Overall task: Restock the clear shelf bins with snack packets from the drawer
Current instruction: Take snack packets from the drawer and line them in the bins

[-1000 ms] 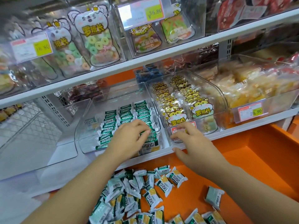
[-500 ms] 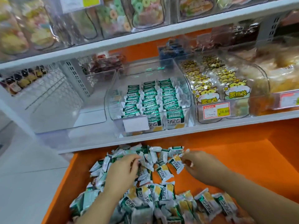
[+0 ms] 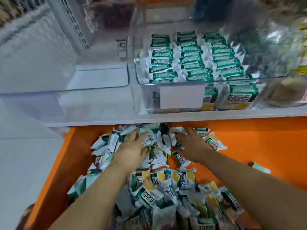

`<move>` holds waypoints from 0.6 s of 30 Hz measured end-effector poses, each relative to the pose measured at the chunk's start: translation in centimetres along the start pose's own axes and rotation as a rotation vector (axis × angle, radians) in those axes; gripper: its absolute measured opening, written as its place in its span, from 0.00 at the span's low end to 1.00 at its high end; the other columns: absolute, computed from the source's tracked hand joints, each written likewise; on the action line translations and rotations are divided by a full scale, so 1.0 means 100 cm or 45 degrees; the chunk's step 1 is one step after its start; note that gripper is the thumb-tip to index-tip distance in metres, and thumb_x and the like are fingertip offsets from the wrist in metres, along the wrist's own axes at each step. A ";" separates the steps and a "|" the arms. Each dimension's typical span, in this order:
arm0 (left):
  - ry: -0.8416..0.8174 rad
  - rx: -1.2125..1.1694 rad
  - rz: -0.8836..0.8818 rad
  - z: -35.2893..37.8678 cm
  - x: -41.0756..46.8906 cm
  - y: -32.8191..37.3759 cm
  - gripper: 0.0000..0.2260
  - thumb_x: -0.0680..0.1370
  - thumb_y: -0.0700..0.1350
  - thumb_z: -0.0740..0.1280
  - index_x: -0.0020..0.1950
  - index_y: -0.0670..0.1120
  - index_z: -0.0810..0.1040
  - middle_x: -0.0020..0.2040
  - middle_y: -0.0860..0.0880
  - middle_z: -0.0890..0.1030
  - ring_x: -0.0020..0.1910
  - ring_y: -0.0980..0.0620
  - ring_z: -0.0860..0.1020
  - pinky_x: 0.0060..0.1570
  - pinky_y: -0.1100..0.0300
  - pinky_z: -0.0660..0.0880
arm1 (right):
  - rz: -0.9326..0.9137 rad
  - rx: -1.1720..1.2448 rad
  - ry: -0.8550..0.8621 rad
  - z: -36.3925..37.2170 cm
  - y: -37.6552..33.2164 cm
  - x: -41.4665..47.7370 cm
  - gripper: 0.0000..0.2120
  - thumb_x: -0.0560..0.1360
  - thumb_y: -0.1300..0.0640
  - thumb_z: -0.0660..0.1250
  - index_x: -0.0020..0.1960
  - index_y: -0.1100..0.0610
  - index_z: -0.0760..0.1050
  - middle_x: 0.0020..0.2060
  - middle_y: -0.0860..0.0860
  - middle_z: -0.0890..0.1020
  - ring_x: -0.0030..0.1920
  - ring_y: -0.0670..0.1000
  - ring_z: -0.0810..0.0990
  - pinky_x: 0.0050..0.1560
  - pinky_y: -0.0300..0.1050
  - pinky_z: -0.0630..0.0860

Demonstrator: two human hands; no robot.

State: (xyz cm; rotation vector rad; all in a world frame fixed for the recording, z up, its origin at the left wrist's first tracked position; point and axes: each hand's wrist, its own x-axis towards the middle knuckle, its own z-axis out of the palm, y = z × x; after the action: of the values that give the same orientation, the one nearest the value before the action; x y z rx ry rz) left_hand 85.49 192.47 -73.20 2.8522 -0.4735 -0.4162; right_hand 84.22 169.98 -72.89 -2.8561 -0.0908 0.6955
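Left hand (image 3: 132, 147) and right hand (image 3: 192, 144) lie spread flat, clasping nothing, on snack packets (image 3: 166, 183) in the near drawer (image 3: 249, 146), which look light, crinkly and slippery, best pinched across their middles.

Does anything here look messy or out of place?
One stray packet lies alone on the orange drawer floor, right of the jumbled pile. The rows in the clear bin are tidy, though its front label looks blank.

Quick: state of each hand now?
Left hand: open, flat on the snack packets.
Right hand: open, fingers spread over the snack packets; blurred.
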 end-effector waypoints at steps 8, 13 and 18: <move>0.020 -0.141 -0.004 0.008 0.008 0.001 0.25 0.78 0.44 0.65 0.73 0.53 0.62 0.77 0.54 0.41 0.59 0.48 0.74 0.59 0.55 0.74 | -0.040 -0.051 0.073 0.028 0.001 0.030 0.28 0.77 0.48 0.63 0.75 0.48 0.60 0.74 0.53 0.56 0.74 0.59 0.51 0.72 0.55 0.60; 0.016 -0.126 0.081 0.012 0.010 0.007 0.15 0.79 0.44 0.63 0.66 0.48 0.69 0.77 0.50 0.53 0.64 0.47 0.72 0.63 0.54 0.70 | -0.093 0.232 0.019 0.050 0.003 0.016 0.29 0.77 0.58 0.63 0.76 0.55 0.58 0.70 0.55 0.57 0.73 0.58 0.58 0.70 0.50 0.66; -0.012 -0.069 0.102 0.019 0.009 0.010 0.21 0.77 0.44 0.66 0.69 0.50 0.66 0.71 0.52 0.60 0.57 0.50 0.74 0.59 0.57 0.71 | 0.029 0.569 0.250 0.035 0.001 0.022 0.21 0.74 0.63 0.66 0.66 0.61 0.65 0.62 0.57 0.62 0.58 0.60 0.72 0.53 0.44 0.71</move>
State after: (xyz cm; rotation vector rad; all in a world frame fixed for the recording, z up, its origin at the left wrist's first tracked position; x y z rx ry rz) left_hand 85.43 190.96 -74.91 2.7694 -0.5675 -0.4211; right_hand 84.50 170.77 -76.96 -2.4778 0.1130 0.3754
